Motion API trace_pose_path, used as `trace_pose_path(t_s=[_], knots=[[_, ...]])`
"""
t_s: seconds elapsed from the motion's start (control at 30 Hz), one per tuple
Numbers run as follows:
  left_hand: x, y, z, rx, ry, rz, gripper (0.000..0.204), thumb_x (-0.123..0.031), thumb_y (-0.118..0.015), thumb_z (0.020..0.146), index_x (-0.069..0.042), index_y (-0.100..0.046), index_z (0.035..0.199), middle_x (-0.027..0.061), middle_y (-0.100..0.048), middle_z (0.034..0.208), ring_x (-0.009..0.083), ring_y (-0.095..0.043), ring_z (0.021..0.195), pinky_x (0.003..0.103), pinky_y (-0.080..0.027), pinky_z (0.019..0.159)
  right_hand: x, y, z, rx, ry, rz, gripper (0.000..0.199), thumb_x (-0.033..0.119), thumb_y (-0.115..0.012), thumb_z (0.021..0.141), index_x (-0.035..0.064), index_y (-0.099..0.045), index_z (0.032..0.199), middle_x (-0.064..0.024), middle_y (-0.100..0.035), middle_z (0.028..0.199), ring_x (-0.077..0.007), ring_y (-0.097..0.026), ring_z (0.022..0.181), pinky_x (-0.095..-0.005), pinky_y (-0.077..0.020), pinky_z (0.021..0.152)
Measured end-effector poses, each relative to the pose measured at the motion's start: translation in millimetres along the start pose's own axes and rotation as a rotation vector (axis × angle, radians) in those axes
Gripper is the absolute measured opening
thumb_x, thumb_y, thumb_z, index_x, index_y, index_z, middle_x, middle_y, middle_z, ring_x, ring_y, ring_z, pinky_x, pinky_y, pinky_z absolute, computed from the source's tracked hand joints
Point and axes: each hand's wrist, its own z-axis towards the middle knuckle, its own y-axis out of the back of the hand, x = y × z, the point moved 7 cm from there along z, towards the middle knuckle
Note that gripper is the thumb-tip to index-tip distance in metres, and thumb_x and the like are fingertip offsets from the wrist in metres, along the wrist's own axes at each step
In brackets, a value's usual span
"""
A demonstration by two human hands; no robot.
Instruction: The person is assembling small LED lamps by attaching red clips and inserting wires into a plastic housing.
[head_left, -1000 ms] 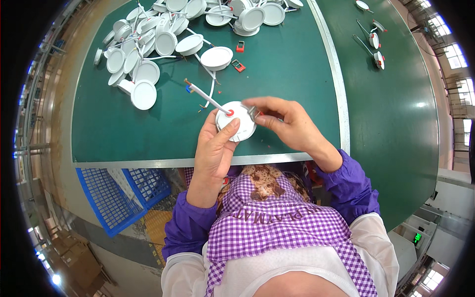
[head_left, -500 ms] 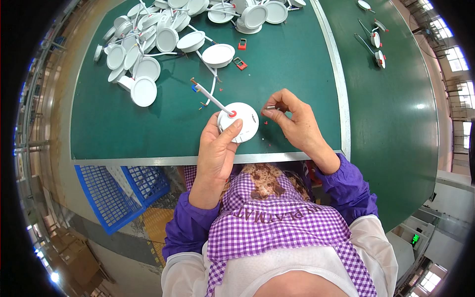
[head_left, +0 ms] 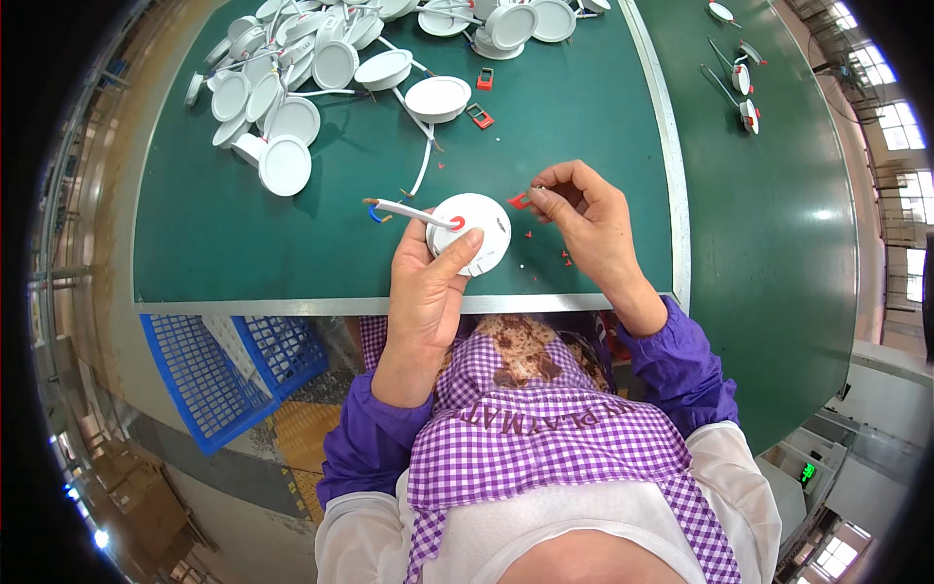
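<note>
My left hand point(head_left: 428, 282) is closed on a round white downlight point(head_left: 488, 216), its thumb pressed on the back face. From a red grommet on that face a white cable point(head_left: 409, 209) points left, with a blue wire and a brown one at its bared end. To the right of the lamp, my right hand point(head_left: 588, 216) pinches a small red clip point(head_left: 519, 201) between thumb and fingertips. The clip stays apart from the downlight. Part of it is hidden by the fingers.
Many white downlights point(head_left: 295, 121) lie heaped at the far left of the green table point(head_left: 584, 107). Two red-and-metal clips point(head_left: 480, 116) lie near the pile, and tiny red scraps point(head_left: 566, 258) by my right hand. A blue crate point(head_left: 209, 380) stands below the front edge.
The cable on the held downlight has swung lower to the left. My right hand has turned slightly, bringing the red clip into sight. More red scraps show on the table beside it.
</note>
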Motion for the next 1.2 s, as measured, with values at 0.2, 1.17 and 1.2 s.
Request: trace_pose_path(t_s=[0.2,1.17,1.2], knots=[[1.4,2.6,1.5,-0.038,-0.015,-0.012,0.042,-0.001,-0.063,0.087,-0.005,-0.045,0.125,0.0106,-0.060,0.114,0.0227,-0.061,0.106,0.037,-0.052,0.091,6.5,0.8,-2.5,-0.069,-0.020,-0.045,0.011,0.005,-0.064,0.088,-0.0014,-0.061,0.097,-0.0061,-0.067,0.082,-0.0099,-0.063,0.069,-0.0229,-0.0504,0.062],[-8.5,3.6,3.9,-0.015,-0.223,0.315,0.029,0.001,-0.074,0.079,-0.005,-0.054,0.100,0.0051,-0.064,0.093,0.0098,-0.062,0.083,0.023,-0.052,0.073,23.2,-25.4,-21.9,-0.005,0.152,-0.164,0.010,-0.003,-0.065,0.080,-0.0011,-0.063,0.090,-0.0142,-0.065,0.080,-0.0220,-0.066,0.069,-0.0295,-0.0510,0.061],[-8.5,3.6,2.3,0.019,-0.174,0.351,0.030,0.002,-0.073,0.079,-0.005,-0.054,0.101,0.0055,-0.064,0.093,0.0104,-0.063,0.082,0.023,-0.053,0.073,23.0,-27.0,-23.0,0.037,0.097,-0.101,0.009,-0.002,-0.065,0.081,-0.0015,-0.063,0.089,-0.0127,-0.066,0.079,-0.0190,-0.066,0.070,-0.0283,-0.0507,0.060]])
